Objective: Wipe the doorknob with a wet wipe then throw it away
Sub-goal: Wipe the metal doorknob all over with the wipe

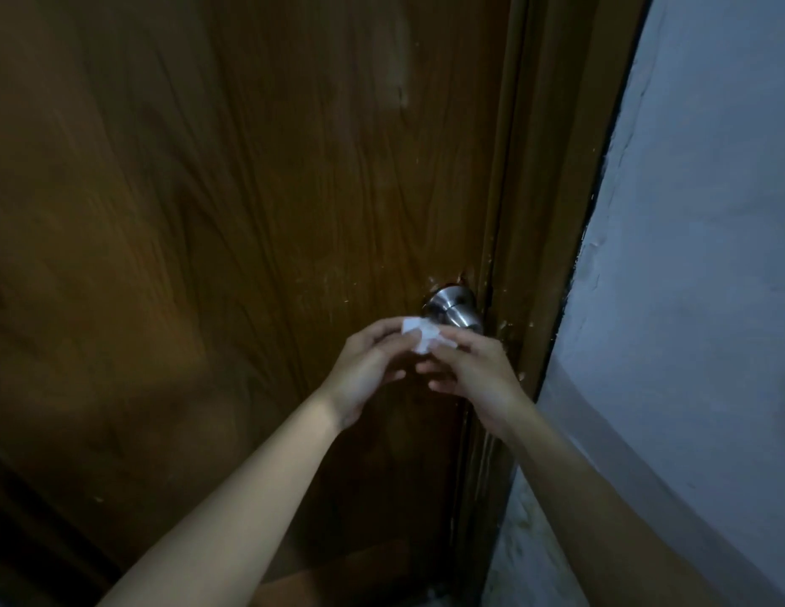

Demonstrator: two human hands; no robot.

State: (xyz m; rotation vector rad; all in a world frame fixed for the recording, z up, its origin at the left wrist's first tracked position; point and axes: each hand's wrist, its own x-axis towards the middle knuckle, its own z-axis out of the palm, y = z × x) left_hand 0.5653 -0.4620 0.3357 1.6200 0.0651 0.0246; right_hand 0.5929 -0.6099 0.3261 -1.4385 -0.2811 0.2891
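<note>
Wooden door point(233, 221); left hand point(368, 371), right hand point(477, 375) pinch wet wipe point(426, 337) below doorknob point(453, 309).

- The brown wooden door point(250, 212) in front of me carries the metal doorknob point(454, 309), mounted near its right edge.
- Its grained face has pale scuffs and chips around the knob.
- The door frame point(553, 190) runs along that edge, flecked with pale spots.
- A pale painted wall point(697, 256) adjoins the frame on the right.
</note>
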